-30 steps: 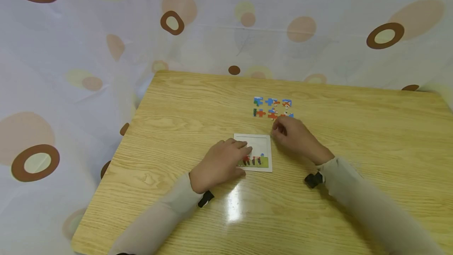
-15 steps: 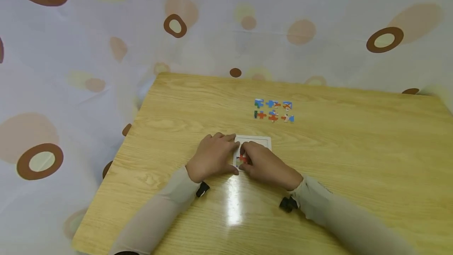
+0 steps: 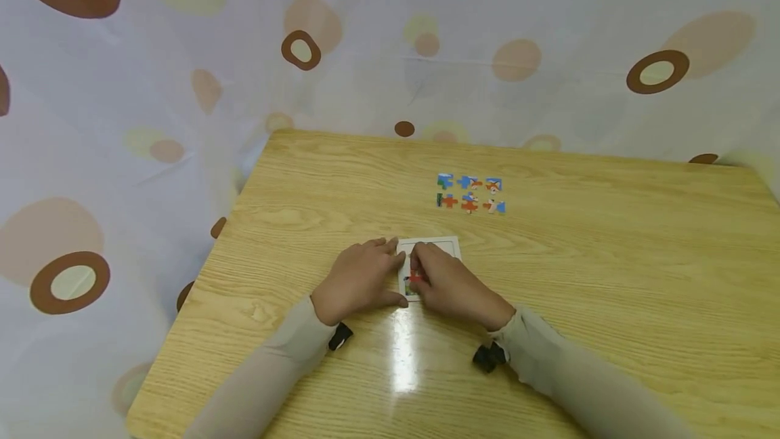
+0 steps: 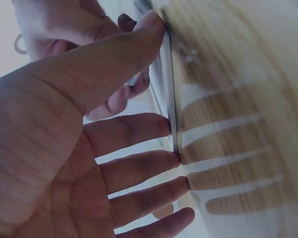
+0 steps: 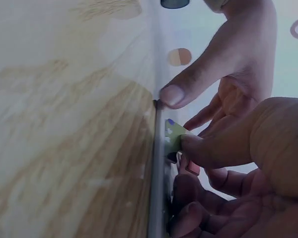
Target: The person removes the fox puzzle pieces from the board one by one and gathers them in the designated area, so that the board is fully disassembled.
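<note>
A white puzzle tray (image 3: 447, 240) lies on the table in front of me, part of it covered by my hands. My left hand (image 3: 355, 280) rests at the tray's left side, its fingers fairly straight; in the left wrist view the fingertips (image 4: 161, 126) and thumb meet the tray's edge. Over the tray, my right hand (image 3: 453, 288) has thumb and fingers curled together. The right wrist view shows its thumb against a green puzzle piece (image 5: 173, 138), with a bit of red beside it. How that piece sits in the tray is hidden by the fingers.
Beyond the tray, several loose puzzle pieces (image 3: 469, 202) lie in two rows, blue above and mostly red below. The wooden table (image 3: 609, 242) ends at a patterned cloth (image 3: 353, 87) behind and to the left. Black wrist straps are on both sleeves.
From beside the loose pieces, my right hand has moved left and down onto the tray. My left hand has drawn back from over the tray to its left edge. The loose pieces stay put.
</note>
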{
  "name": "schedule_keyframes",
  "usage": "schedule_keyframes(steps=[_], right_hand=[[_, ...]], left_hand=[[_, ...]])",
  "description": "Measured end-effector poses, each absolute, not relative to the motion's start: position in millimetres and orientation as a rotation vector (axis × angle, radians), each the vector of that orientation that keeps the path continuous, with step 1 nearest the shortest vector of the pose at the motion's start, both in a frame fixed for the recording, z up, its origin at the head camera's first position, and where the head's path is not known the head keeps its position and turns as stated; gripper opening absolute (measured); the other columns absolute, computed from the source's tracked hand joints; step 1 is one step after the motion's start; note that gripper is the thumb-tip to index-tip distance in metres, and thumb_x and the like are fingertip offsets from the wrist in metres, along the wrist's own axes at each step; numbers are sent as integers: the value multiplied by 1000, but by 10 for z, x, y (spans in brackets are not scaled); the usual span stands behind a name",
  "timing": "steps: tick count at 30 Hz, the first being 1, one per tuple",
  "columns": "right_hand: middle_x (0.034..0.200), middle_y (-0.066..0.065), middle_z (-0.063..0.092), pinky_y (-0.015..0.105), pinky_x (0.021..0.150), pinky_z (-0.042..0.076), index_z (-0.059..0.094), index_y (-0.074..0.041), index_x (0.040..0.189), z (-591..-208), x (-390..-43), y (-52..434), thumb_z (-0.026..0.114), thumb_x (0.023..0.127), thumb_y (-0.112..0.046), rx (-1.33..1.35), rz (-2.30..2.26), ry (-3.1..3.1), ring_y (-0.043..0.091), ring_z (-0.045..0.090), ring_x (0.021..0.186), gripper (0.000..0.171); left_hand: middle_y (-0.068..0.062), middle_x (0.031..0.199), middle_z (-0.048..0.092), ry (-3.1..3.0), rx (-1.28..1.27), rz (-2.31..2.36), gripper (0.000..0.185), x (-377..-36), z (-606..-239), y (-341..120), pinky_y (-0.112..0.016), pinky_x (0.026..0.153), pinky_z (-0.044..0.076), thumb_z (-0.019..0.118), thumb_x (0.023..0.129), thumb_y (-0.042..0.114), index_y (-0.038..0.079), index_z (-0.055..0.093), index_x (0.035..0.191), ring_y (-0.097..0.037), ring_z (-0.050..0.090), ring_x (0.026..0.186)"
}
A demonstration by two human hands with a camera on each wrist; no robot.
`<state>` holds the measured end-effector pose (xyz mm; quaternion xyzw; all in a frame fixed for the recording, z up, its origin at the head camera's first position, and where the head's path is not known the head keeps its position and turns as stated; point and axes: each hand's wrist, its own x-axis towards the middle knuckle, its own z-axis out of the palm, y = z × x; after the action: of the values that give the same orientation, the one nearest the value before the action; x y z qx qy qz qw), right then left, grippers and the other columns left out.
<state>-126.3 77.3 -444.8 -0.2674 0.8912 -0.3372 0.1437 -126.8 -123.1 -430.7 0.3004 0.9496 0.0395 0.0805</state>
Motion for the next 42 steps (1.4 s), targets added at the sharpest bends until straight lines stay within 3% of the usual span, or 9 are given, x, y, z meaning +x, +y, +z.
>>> schedule_keyframes(steps=[4,12,18,23,28,35,42], right_hand=[[77,-1,54,28,58,40,52,-12,98,-4438,-1298,786,69,99,-8,-736,-1066,2504,12,49,65,18],[83,6,65,30,60,48,59,-6,103,-4407,-1664,1041,70,98,-3,-706,-1425,2577,19,59,68,13],[94,9,66,37,71,51,59,-3,115,-4515,-2033,1287,63,102,-3,-666,-1239,2812,21,63,81,14],[91,10,69,40,73,53,62,-2,106,-4515,-2158,1341,68,99,-5,-599,-1121,2808,23,65,80,10],[86,8,68,37,67,50,67,-5,98,-4505,-2248,1287,70,100,-8,-568,-1045,2784,21,61,73,5],[86,9,63,35,64,44,62,-3,96,-4537,-2297,1272,64,103,-10,-539,-963,2707,22,54,71,10],[89,9,58,38,69,44,55,-3,101,-4508,-2285,1311,71,98,-9,-560,-926,2631,23,52,76,17]], left_hand=[[-14,151,54,2853,919,104,79,-1271,-4300,-1227,-46,97,55,84,78,61,12,68,138,-33,53,137],[-12,150,55,2824,940,74,77,-1301,-4264,-1192,-51,97,55,85,77,60,15,68,138,-37,51,138],[-12,154,51,2767,887,71,79,-1263,-4249,-1191,-53,101,52,84,80,58,16,64,143,-37,46,142],[-11,152,53,2797,912,77,79,-1253,-4260,-1193,-51,97,54,84,78,59,16,66,142,-36,49,140],[-11,151,54,2809,907,84,79,-1259,-4266,-1209,-50,95,55,85,77,58,16,66,141,-36,49,140],[-12,152,53,2791,909,83,79,-1242,-4269,-1203,-50,97,54,84,78,59,16,65,142,-37,48,141],[-11,152,53,2799,923,44,79,-1235,-4273,-1204,-48,96,56,83,79,60,17,65,142,-36,49,140]])
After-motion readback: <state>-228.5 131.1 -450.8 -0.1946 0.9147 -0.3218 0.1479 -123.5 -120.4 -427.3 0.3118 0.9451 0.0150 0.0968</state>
